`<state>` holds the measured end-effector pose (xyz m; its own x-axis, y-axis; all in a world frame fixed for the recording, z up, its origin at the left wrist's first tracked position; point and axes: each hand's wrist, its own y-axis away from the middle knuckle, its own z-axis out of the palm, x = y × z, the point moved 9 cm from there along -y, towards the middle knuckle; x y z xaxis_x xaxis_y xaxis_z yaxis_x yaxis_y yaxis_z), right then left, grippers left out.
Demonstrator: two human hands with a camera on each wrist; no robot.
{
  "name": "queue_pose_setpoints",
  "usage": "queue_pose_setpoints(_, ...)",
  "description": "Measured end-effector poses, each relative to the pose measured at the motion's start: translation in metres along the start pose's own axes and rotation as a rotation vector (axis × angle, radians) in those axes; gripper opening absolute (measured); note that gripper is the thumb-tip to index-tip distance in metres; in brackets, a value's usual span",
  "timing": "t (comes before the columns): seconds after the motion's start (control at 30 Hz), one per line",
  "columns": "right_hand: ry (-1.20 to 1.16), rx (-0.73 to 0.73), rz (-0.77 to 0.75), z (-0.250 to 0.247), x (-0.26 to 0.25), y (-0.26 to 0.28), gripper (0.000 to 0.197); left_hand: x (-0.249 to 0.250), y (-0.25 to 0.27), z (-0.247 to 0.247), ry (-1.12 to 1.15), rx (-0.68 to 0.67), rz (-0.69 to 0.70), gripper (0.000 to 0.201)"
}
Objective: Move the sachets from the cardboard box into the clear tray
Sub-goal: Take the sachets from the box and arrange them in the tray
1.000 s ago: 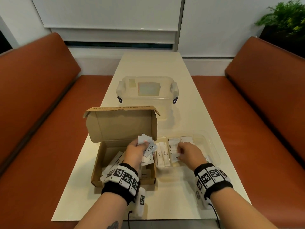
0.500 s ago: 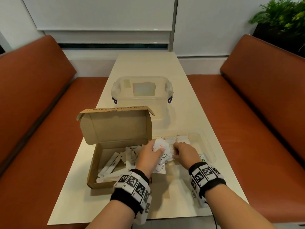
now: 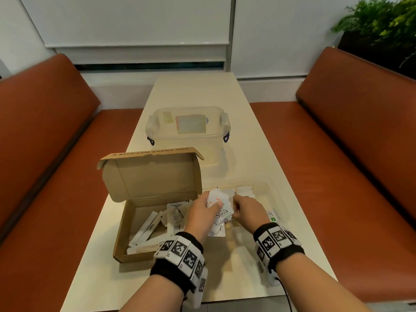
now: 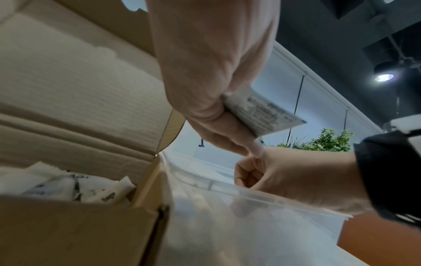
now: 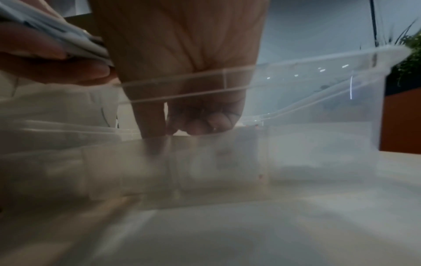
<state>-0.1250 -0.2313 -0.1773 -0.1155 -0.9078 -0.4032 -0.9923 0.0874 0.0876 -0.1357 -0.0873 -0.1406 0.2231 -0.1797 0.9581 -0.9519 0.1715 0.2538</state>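
The open cardboard box (image 3: 126,233) lies at the left with its lid up and several white sachets (image 3: 157,224) inside. The clear tray (image 3: 279,199) sits right beside it and holds more sachets (image 3: 244,190). My left hand (image 3: 209,208) grips a bunch of sachets (image 3: 221,210) over the tray's left end; the left wrist view shows one printed sachet (image 4: 266,115) pinched in its fingers. My right hand (image 3: 238,203) is inside the tray, close to the left hand. Its fingers are curled and its index fingertip (image 5: 152,129) points down at the tray's sachets. Nothing shows between its fingers.
A lidded clear storage container (image 3: 186,134) stands on the cream table (image 3: 225,273) behind the box. Orange bench seats (image 3: 45,176) run along both sides. A green plant (image 3: 382,23) stands at the far right.
My left hand has carried the bunch of sachets rightward from above the box to the tray's left end. The right hand has stayed in the tray.
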Motion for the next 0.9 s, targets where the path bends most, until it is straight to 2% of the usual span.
queue_pose_setpoints(0.23, 0.093, 0.001, 0.009, -0.002, -0.005, -0.002, 0.023, -0.005, -0.007, -0.002, 0.071, -0.004, -0.028, 0.027)
queue_pose_setpoints(0.47, 0.012, -0.034, 0.045, -0.003, -0.005, 0.004, 0.025, -0.002, -0.009, -0.005, 0.065, 0.002, -0.013, 0.026)
queue_pose_setpoints(0.57, -0.219, 0.084, 0.061, -0.022, -0.006, 0.007, 0.020, 0.000, -0.010, -0.006, 0.063, 0.007, 0.003, 0.024)
queue_pose_setpoints(0.63, -0.434, 0.173, 0.080, -0.040, -0.007, 0.010, 0.025, 0.000, -0.012, -0.006, 0.051, 0.011, 0.010, 0.019)
queue_pose_setpoints(0.73, -0.705, 0.073, 0.091, -0.048, -0.015, 0.015, 0.032, 0.000, -0.012, -0.002, 0.030, 0.010, 0.025, 0.013)
queue_pose_setpoints(0.83, -0.830, -0.056, 0.089, -0.047, -0.019, 0.022, 0.027, 0.002, -0.011, 0.001, 0.038, 0.009, 0.056, 0.013)
queue_pose_setpoints(0.9, -0.881, -0.097, 0.103, -0.045, -0.016, 0.026, 0.031, 0.003, -0.012, 0.003, 0.051, 0.006, 0.066, 0.013)
